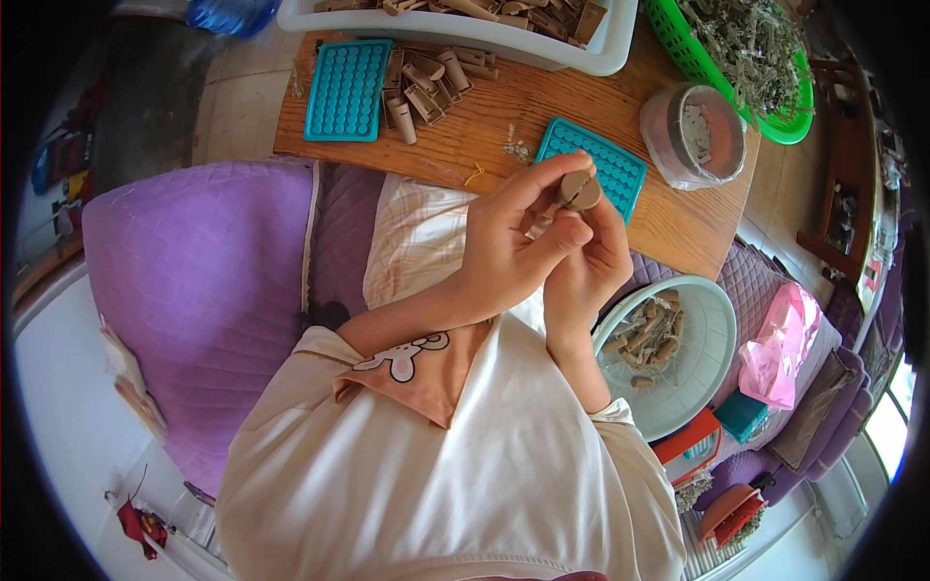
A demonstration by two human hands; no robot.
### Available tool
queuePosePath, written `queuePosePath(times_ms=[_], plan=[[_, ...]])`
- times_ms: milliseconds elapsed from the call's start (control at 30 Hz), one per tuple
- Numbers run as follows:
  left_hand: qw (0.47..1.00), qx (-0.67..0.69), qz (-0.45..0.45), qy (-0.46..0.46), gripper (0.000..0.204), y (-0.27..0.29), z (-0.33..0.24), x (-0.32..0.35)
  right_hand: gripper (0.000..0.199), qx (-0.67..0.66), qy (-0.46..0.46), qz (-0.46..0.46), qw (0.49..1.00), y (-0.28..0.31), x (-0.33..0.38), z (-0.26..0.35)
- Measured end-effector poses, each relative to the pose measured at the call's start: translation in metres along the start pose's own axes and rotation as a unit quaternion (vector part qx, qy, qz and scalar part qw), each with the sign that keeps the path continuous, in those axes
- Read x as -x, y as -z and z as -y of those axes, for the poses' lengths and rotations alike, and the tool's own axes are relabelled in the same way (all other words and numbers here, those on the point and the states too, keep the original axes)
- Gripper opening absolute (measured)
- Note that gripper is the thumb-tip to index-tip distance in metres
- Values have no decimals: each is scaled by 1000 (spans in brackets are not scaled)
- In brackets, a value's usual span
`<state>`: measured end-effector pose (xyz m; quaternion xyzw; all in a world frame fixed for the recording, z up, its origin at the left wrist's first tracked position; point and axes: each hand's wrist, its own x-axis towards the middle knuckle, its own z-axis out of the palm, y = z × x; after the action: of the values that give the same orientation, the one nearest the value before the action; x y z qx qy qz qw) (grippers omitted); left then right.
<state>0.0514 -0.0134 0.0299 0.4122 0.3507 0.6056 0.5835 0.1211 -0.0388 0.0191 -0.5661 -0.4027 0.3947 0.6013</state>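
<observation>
A small brown plastic cylinder (580, 191) with a slit across its round end is held up in front of me, over the table's near edge. My left hand (513, 228) pinches it from the left, with fingers and thumb closed around it. From below and the right, my right hand (593, 266) has its fingers closed on the same piece. Most of the cylinder's length is hidden by my fingers. Just behind my hands lies a teal tray (620, 182) with rows of round cups, partly covered by them.
Brown half-shell pieces (426, 85) lie heaped beside another teal tray (347, 92). Behind them stands a white bin (581, 60) of brown parts. A clear tub (664, 145) and green basket (678, 44) are at right. Near my right arm sits a pale basin (712, 358) holding brown cylinders.
</observation>
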Motion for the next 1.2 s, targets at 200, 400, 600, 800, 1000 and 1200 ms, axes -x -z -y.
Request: queuePosePath(times_ms=[200,400,600,800,1000,1200], plan=[[985,-157,30,-65,26,13,11,-1,20,101,-1,82,991,2,-9,6],[995,-76,58,12,35,12,9,0,11,166,41,137,976,3,-4,2],[994,5,66,92,37,19,15,-5,15,175,11,122,977,-1,-7,-6],[957,197,-89,195,40,31,19,-16,16,280,-11,237,930,48,-64,7],[924,244,-5,293,40,59,30,-11,20,512,90,79,850,127,-172,4],[891,269,22,366,32,46,30,-8,17,665,38,283,690,134,-221,-42]])
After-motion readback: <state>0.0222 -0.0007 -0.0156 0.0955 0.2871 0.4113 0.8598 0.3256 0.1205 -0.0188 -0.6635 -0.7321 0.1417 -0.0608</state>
